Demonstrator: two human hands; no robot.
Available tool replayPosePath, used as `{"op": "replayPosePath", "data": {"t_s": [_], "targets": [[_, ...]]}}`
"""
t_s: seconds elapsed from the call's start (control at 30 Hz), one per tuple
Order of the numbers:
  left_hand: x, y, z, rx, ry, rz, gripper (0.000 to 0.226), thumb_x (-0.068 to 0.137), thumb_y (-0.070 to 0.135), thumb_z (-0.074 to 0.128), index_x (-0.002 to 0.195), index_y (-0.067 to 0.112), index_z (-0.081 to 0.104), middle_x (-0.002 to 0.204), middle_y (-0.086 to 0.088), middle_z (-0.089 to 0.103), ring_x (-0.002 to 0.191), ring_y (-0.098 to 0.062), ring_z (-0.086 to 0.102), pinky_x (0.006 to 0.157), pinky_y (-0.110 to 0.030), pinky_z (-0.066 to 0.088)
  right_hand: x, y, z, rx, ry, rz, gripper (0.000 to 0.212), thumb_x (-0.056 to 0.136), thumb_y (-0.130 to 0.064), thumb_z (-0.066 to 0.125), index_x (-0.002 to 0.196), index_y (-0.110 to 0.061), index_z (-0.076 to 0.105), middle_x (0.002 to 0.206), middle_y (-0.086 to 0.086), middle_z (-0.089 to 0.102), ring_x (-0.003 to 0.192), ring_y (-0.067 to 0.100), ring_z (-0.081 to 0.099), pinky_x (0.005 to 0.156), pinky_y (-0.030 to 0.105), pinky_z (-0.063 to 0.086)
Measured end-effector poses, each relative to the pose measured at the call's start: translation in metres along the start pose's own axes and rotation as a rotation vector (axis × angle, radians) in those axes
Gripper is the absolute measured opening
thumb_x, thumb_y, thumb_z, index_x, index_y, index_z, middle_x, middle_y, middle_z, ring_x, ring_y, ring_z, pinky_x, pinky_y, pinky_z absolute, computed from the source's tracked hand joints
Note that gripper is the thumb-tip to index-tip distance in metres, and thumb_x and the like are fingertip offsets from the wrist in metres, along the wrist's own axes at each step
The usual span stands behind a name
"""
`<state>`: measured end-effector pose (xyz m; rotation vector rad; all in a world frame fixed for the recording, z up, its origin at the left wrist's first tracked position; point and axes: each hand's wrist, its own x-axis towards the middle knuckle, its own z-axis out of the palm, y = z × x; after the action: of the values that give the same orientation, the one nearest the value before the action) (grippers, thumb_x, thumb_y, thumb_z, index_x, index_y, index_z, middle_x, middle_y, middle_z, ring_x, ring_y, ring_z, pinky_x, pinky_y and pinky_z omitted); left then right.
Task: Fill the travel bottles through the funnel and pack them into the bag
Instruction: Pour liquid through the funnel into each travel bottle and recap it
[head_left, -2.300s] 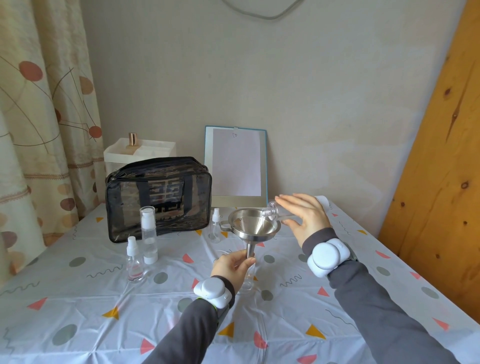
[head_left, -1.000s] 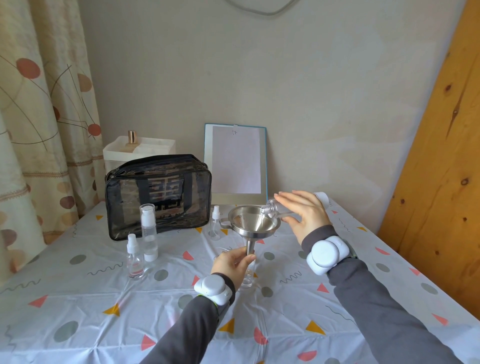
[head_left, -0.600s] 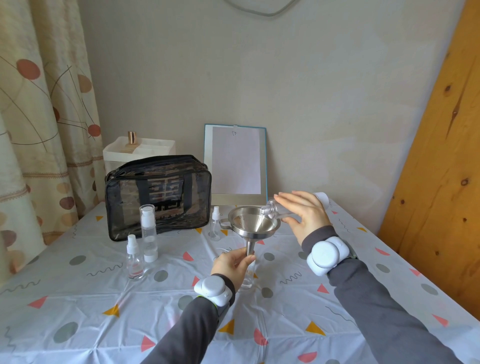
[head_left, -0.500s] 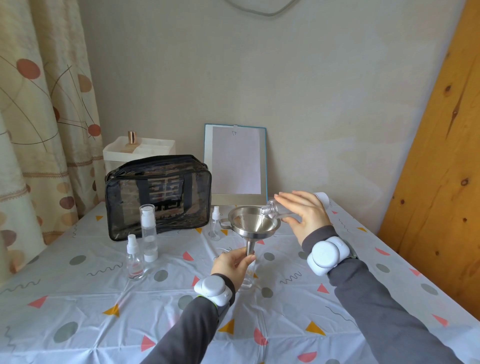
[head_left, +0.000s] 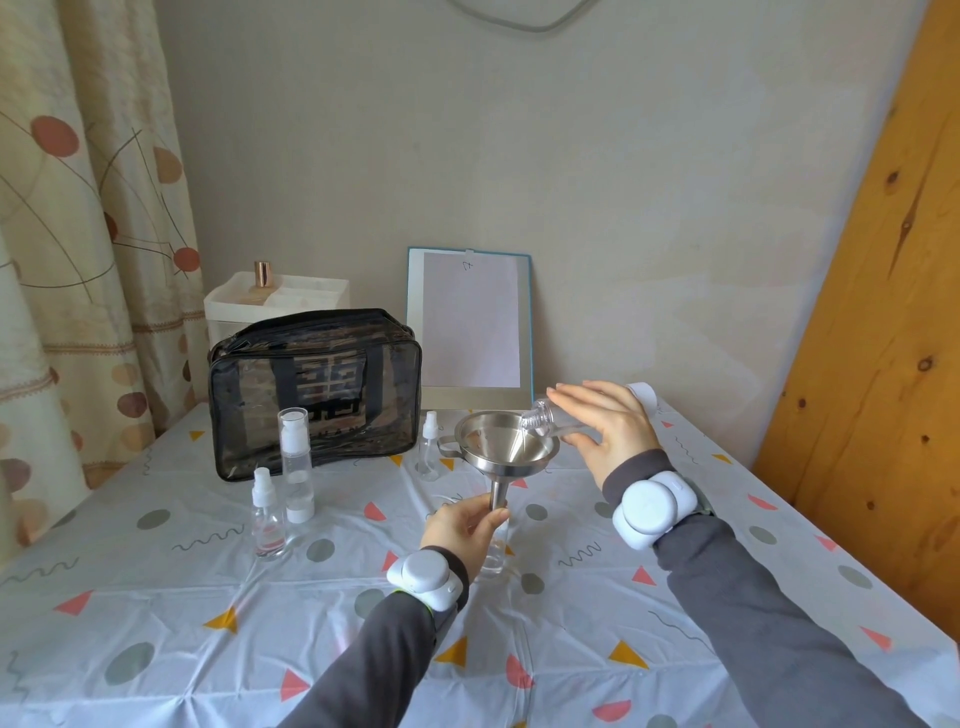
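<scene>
Head view: left hand (head_left: 462, 525) pinches the funnel (head_left: 506, 441) stem atop the travel bottle (head_left: 493, 551) on the table (head_left: 156, 597), right hand (head_left: 608, 426) grips a tilted source bottle (head_left: 540, 415) at the funnel rim; any wobble or overpour would likely spill.

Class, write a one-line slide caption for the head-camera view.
Right hand tips a clear bottle into a steel funnel held by the left hand over a small bottle.

The white sheet of paper (head_left: 470, 322) on the blue-edged clipboard (head_left: 478, 399) carries one small handwritten mark near its top edge, too small to read with certainty. The black transparent plastic bag (head_left: 260, 410) shows a dark angular emblem on its front, and below it a row of faint letters that cannot be read.
</scene>
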<state>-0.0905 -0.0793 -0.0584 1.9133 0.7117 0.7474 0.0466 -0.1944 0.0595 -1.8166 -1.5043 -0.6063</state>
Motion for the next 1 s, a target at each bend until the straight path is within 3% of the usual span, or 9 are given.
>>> {"op": "replayPosePath", "data": {"t_s": [0.23,0.43,1.0], "targets": [[0.0010,-0.0005,0.0012,-0.030,-0.002,0.004,0.014,0.087,0.030,0.062,0.098,0.025,0.069,0.085,0.020,0.066,0.085,0.004,0.061,0.074,-0.001,0.040,-0.0004,0.0005,0.0002,-0.002,-0.006,0.014,0.051,0.070,0.011,0.068,0.116,-0.011,0.064,0.118,0.004,0.064,0.113,0.032,0.051,0.102,0.030,0.030],[0.0020,-0.0018,0.0008,-0.015,0.003,0.007,0.016,0.086,0.030,0.062,0.099,0.024,0.070,0.087,0.020,0.066,0.086,0.002,0.062,0.083,-0.013,0.044,-0.0004,0.0007,0.0003,-0.002,-0.008,0.019,0.052,0.069,0.011,0.068,0.116,-0.013,0.064,0.119,0.002,0.063,0.114,0.030,0.050,0.102,0.028,0.028],[-0.0007,0.0014,0.0003,-0.027,-0.001,0.008,0.015,0.087,0.029,0.062,0.099,0.024,0.069,0.088,0.017,0.067,0.086,0.001,0.062,0.083,-0.013,0.043,-0.0004,0.0007,-0.0008,-0.005,-0.013,0.018,0.052,0.070,0.011,0.067,0.116,-0.013,0.064,0.120,0.002,0.063,0.115,0.030,0.050,0.102,0.027,0.027]]}}
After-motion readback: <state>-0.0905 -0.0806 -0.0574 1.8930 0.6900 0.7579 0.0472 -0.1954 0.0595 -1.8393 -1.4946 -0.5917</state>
